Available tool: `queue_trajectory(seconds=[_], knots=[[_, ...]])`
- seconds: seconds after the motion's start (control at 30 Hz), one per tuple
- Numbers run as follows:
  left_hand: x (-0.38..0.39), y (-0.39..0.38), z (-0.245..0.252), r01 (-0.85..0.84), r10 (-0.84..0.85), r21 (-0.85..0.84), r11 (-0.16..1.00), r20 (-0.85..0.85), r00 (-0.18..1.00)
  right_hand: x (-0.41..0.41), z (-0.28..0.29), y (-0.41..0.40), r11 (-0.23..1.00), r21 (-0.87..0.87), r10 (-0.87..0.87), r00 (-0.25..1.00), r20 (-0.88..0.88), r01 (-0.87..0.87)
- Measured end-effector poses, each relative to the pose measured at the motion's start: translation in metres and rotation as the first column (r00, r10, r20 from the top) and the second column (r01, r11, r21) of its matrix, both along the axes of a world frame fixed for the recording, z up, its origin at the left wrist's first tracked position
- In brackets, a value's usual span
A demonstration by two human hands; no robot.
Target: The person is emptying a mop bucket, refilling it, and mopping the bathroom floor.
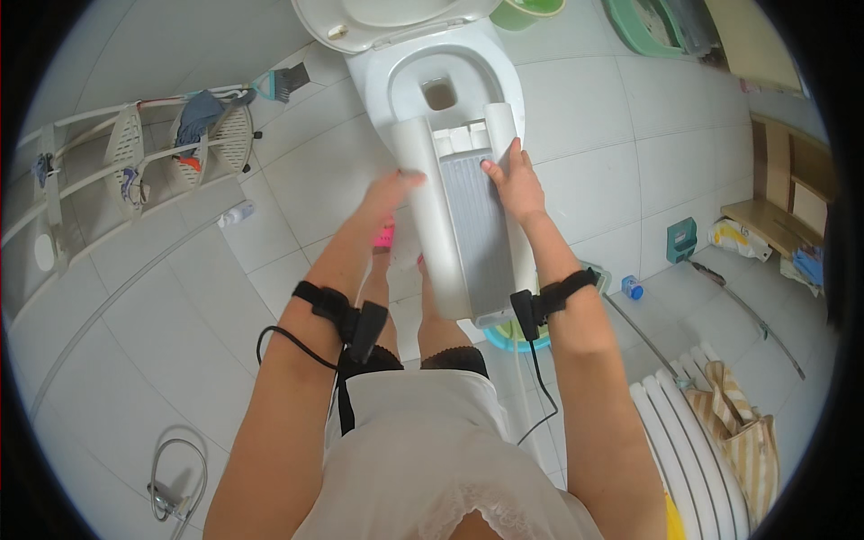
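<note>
A long white plastic housing with a grey ribbed panel down its middle is between my hands. Its far end overlaps the front rim of the toilet bowl, whose seat and lid are raised. My right hand grips the right side of the housing, thumb over the panel's edge. On the left side, my left hand is blurred, its thumb on the white shell and its other fingers hidden. Water stands at the bottom of the bowl.
To the left is a white rack with cloths, a small brush beyond it. A blue-rimmed basin sits partly under the housing. A blue-capped container, a wooden shelf and a white radiator are at the right.
</note>
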State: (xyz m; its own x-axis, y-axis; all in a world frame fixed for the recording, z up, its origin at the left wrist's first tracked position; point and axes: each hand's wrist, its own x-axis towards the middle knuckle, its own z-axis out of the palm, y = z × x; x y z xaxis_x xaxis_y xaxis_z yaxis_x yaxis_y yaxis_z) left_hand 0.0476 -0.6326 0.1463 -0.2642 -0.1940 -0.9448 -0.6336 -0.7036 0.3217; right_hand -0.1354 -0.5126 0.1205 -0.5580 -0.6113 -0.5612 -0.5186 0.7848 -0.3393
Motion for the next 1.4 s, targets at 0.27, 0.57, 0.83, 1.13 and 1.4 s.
queue_trajectory(seconds=[0.27, 0.57, 0.83, 1.13, 1.4], knots=[[-0.028, 0.026, -0.013, 0.115, -0.119, -0.223, 0.968, -0.005, 0.993, -0.027, -0.010, -0.025, 0.989, 0.149, -0.019, 0.993, 0.118, 0.001], [-0.026, 0.020, -0.003, 0.112, -0.114, -0.142, 0.984, -0.005, 0.993, -0.027, -0.011, -0.032, 0.983, 0.182, -0.019, 0.989, 0.146, -0.008], [-0.025, 0.023, -0.006, 0.115, -0.112, -0.140, 0.984, 0.027, 0.993, -0.028, -0.017, -0.030, 0.983, 0.186, -0.024, 0.989, 0.147, -0.004], [-0.026, 0.025, 0.004, 0.057, -0.057, -0.119, 0.991, 0.001, 0.998, -0.025, -0.016, -0.028, 0.980, 0.198, -0.028, 0.989, 0.146, -0.001], [0.013, 0.052, -0.024, 0.064, -0.084, -0.189, 0.980, -0.100, 0.991, 0.014, 0.010, 0.000, 0.994, -0.040, -0.099, 0.991, 0.088, 0.103]])
